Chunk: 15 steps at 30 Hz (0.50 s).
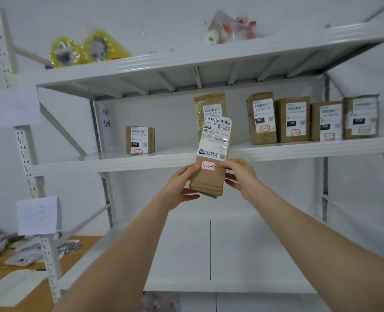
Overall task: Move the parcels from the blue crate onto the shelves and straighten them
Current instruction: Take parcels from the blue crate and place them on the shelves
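Observation:
I hold a flat brown parcel (209, 181) upright in front of the middle shelf (110, 162); it bears a long white shipping label and a red-edged sticker reading 3-2-5. My left hand (182, 185) grips its lower left edge and my right hand (240, 176) grips its right edge. On the middle shelf stand a small brown box (140, 140) at the left, a tall brown parcel (210, 106) just behind the one I hold, and several labelled boxes (292, 120) in a row at the right. The blue crate is out of view.
The top shelf (141, 66) carries two yellow tape rolls (85, 49) and a clear bag of items (231, 28). A lower white shelf (209, 255) lies under my arms. At the lower left, a wooden table (51, 287) holds papers and small objects beside the perforated upright (29, 176).

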Available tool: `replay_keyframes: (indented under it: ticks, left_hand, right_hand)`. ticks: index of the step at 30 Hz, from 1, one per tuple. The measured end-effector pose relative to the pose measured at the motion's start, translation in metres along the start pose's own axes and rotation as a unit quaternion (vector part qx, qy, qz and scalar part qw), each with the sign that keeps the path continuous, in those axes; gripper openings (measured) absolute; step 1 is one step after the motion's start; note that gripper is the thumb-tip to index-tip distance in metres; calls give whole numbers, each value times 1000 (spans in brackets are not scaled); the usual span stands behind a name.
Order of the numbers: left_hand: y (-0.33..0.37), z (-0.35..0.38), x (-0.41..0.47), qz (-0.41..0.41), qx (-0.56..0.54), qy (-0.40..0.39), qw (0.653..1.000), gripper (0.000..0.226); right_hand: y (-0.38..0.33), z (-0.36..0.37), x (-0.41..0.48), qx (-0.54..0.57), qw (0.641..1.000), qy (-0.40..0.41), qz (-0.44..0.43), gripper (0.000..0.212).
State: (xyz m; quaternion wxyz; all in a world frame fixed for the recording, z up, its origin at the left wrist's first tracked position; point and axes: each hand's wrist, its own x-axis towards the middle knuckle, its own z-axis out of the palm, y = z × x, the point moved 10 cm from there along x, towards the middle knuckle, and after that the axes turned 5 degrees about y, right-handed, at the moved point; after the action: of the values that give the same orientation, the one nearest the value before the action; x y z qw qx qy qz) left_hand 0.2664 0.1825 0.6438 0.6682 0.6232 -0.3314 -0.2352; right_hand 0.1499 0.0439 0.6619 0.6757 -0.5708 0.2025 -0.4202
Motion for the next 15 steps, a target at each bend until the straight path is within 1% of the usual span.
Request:
replay_keyframes:
  ticks: [4,7,10,15]
  left_hand:
    - [37,-8,4,34,-27,3,999,48]
    - [64,-17,10,54,-41,23,997,49]
    - [89,-24,19,67,-38,42,996,55]
    - [121,-40,37,92,-36,86,991,55]
  right_hand:
    - [-41,24,3,21,999,-8,-43,19]
    - [-68,41,10,24,997,-19,-65,18]
    - [-91,57,21,25,996,-25,-86,19]
    - [-115,82,41,37,991,-54,-120,19]
